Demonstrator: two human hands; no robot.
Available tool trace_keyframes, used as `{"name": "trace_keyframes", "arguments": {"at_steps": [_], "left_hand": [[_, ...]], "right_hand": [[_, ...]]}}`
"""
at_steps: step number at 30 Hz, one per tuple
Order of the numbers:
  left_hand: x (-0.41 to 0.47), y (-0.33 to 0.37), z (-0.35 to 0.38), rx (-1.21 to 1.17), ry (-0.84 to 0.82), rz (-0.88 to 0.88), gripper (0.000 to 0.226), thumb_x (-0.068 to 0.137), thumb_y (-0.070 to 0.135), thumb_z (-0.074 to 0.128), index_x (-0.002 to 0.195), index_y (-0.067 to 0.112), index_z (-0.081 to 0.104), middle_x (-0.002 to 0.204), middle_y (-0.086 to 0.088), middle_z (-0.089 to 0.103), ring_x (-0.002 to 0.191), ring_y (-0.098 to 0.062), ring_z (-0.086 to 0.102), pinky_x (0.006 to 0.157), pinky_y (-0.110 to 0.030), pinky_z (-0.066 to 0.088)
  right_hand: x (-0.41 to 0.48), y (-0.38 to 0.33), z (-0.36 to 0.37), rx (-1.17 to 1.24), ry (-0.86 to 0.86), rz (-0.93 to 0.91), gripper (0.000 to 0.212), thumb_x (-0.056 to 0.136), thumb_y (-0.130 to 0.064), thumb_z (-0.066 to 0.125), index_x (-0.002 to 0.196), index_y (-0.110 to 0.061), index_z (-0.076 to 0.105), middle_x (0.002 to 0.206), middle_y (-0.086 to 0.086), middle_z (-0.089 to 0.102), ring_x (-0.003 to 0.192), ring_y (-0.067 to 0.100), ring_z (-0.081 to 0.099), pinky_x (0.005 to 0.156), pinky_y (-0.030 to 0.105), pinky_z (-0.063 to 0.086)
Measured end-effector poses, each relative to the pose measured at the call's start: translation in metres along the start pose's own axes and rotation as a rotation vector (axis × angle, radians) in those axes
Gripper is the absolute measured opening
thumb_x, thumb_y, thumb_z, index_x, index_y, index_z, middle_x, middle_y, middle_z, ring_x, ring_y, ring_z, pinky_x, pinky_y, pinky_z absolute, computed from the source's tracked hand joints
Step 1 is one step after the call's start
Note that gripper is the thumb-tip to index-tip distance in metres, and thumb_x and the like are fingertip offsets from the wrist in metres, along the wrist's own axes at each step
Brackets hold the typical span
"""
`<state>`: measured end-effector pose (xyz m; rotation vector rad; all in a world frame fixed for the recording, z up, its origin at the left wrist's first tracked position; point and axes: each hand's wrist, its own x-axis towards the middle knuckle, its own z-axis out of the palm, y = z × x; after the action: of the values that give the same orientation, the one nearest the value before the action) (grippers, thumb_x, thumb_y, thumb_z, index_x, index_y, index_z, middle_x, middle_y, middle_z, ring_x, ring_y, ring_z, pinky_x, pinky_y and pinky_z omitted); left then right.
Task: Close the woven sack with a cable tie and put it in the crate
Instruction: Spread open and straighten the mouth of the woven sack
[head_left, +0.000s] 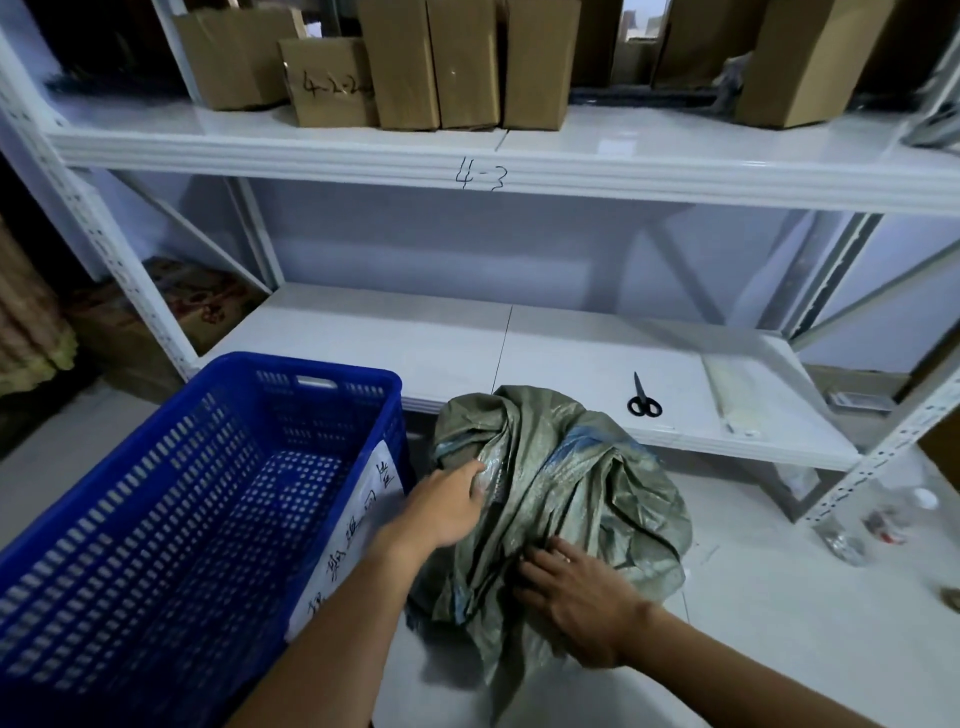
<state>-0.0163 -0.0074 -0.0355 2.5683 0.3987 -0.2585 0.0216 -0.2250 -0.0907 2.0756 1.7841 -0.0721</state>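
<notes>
A crumpled grey-green woven sack (582, 483) sits on the pale floor in front of the low shelf, its mouth loose and folded over. My left hand (441, 506) grips a fold of the sack at its upper left. On the sack's lower front rests my right hand (576, 597), fingers curled into the fabric. A blue perforated plastic crate (171, 499) stands to the left, touching the sack's side, with nothing in it. A clear packet of white cable ties (732, 400) lies on the low shelf at the right.
Black scissors (643, 399) lie on the low white shelf (415, 343) behind the sack. Cardboard boxes (431, 62) fill the upper shelf marked 4-3. Plastic bottles (883, 519) lie on the floor at the right by the shelf leg.
</notes>
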Motion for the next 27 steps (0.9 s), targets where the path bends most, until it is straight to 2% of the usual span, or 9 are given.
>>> {"name": "trace_keyframes", "arguments": {"at_steps": [5, 7, 10, 13, 16, 18, 22, 25, 27], "left_hand": [[-0.007, -0.012, 0.004, 0.088, -0.04, 0.021, 0.038, 0.104, 0.031, 0.042, 0.142, 0.027, 0.045, 0.131, -0.004, 0.06, 0.114, -0.024, 0.059, 0.085, -0.033, 0.047], [-0.006, -0.015, 0.004, 0.109, -0.064, 0.004, 0.039, 0.104, 0.031, 0.044, 0.142, 0.026, 0.045, 0.133, -0.005, 0.059, 0.115, -0.024, 0.059, 0.085, -0.033, 0.046], [-0.003, -0.011, 0.0, 0.081, -0.076, -0.024, 0.039, 0.104, 0.031, 0.045, 0.142, 0.026, 0.047, 0.134, -0.005, 0.059, 0.114, -0.024, 0.06, 0.087, -0.034, 0.048], [-0.007, -0.007, 0.0, -0.004, -0.087, -0.018, 0.035, 0.104, 0.026, 0.046, 0.138, 0.026, 0.052, 0.133, -0.001, 0.061, 0.106, -0.016, 0.061, 0.079, -0.025, 0.045], [-0.016, -0.009, 0.001, -0.111, -0.057, -0.007, 0.032, 0.104, 0.016, 0.045, 0.125, 0.029, 0.065, 0.124, 0.012, 0.063, 0.092, -0.005, 0.06, 0.064, -0.014, 0.04], [-0.025, -0.015, 0.004, -0.152, -0.055, -0.034, 0.034, 0.101, 0.01, 0.049, 0.114, 0.032, 0.071, 0.116, 0.018, 0.064, 0.097, -0.006, 0.063, 0.069, -0.015, 0.044], [-0.038, -0.016, 0.003, -0.226, -0.132, -0.033, 0.034, 0.094, 0.011, 0.061, 0.099, 0.045, 0.065, 0.103, 0.015, 0.07, 0.099, -0.009, 0.065, 0.098, -0.034, 0.051], [-0.049, 0.002, -0.005, -0.321, -0.209, 0.016, 0.036, 0.093, 0.013, 0.061, 0.101, 0.048, 0.055, 0.098, 0.021, 0.064, 0.096, 0.0, 0.059, 0.094, -0.027, 0.048], [-0.055, 0.01, -0.007, -0.368, -0.22, 0.067, 0.044, 0.087, 0.014, 0.065, 0.104, 0.054, 0.056, 0.109, 0.016, 0.067, 0.106, -0.005, 0.061, 0.099, -0.031, 0.05]], "right_hand": [[-0.002, -0.001, 0.012, 0.033, -0.066, -0.016, 0.075, 0.064, -0.042, 0.074, 0.133, -0.021, 0.058, 0.133, 0.013, 0.057, 0.125, 0.033, 0.051, 0.111, 0.05, 0.038], [-0.006, -0.002, 0.014, -0.002, -0.041, -0.004, 0.055, 0.073, -0.038, 0.068, 0.125, -0.021, 0.066, 0.129, 0.012, 0.061, 0.123, 0.032, 0.054, 0.11, 0.05, 0.04], [-0.01, -0.001, 0.01, 0.004, 0.076, 0.044, 0.034, 0.088, -0.031, 0.049, 0.105, -0.019, 0.076, 0.119, 0.009, 0.065, 0.116, 0.03, 0.058, 0.11, 0.047, 0.041], [-0.015, 0.002, 0.0, 0.105, 0.262, 0.135, 0.025, 0.085, -0.036, 0.054, 0.092, -0.023, 0.074, 0.1, 0.003, 0.063, 0.1, 0.024, 0.056, 0.094, 0.039, 0.046], [-0.024, 0.009, -0.016, 0.242, 0.395, 0.268, 0.022, 0.081, -0.043, 0.057, 0.092, -0.027, 0.069, 0.098, -0.001, 0.059, 0.092, 0.021, 0.056, 0.078, 0.035, 0.051], [-0.028, 0.017, -0.026, 0.341, 0.483, 0.363, 0.025, 0.084, -0.044, 0.055, 0.096, -0.026, 0.069, 0.102, -0.003, 0.059, 0.094, 0.018, 0.055, 0.076, 0.033, 0.052], [-0.037, 0.033, -0.045, 0.454, 0.582, 0.509, 0.028, 0.088, -0.04, 0.049, 0.096, -0.023, 0.07, 0.101, -0.005, 0.059, 0.093, 0.016, 0.054, 0.078, 0.033, 0.051], [-0.048, 0.048, -0.057, 0.547, 0.639, 0.623, 0.036, 0.088, -0.04, 0.042, 0.097, -0.021, 0.072, 0.1, -0.004, 0.061, 0.093, 0.016, 0.053, 0.077, 0.034, 0.049], [-0.058, 0.06, -0.066, 0.638, 0.696, 0.711, 0.035, 0.088, -0.036, 0.044, 0.096, -0.016, 0.072, 0.096, -0.001, 0.062, 0.092, 0.019, 0.055, 0.072, 0.031, 0.043]]}}
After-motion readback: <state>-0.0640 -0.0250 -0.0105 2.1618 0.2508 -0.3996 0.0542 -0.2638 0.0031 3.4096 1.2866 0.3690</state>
